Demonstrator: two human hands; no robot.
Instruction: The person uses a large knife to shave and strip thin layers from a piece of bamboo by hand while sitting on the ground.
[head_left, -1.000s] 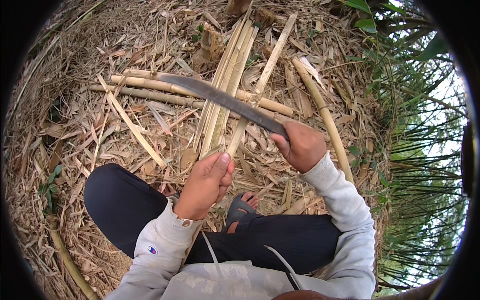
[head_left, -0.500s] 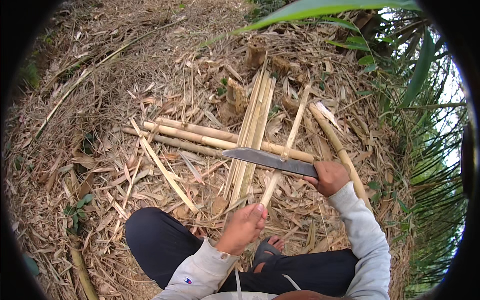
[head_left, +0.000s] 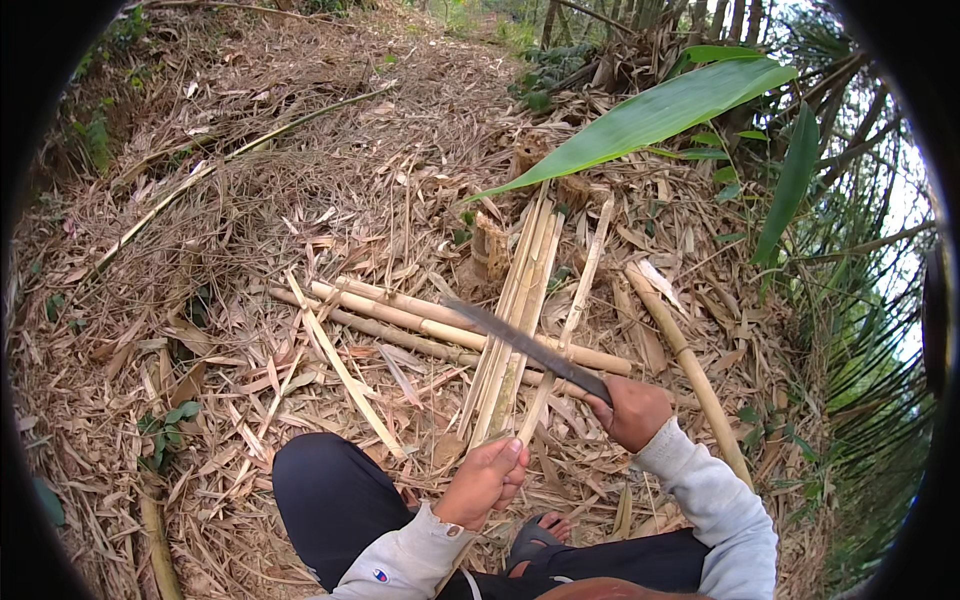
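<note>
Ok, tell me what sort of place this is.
Outdoors, probably in or beside a bamboo grove: dry leaf litter is spread all around, a cut stump stands in it, and tall, slim stems rise at the upper right.

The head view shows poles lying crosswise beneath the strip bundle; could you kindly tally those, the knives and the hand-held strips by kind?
Crosswise poles: 3
Knife in the right hand: 1
Strip in the left hand: 1
Total: 5

Outdoor grove with leaf litter, stumps.
</note>
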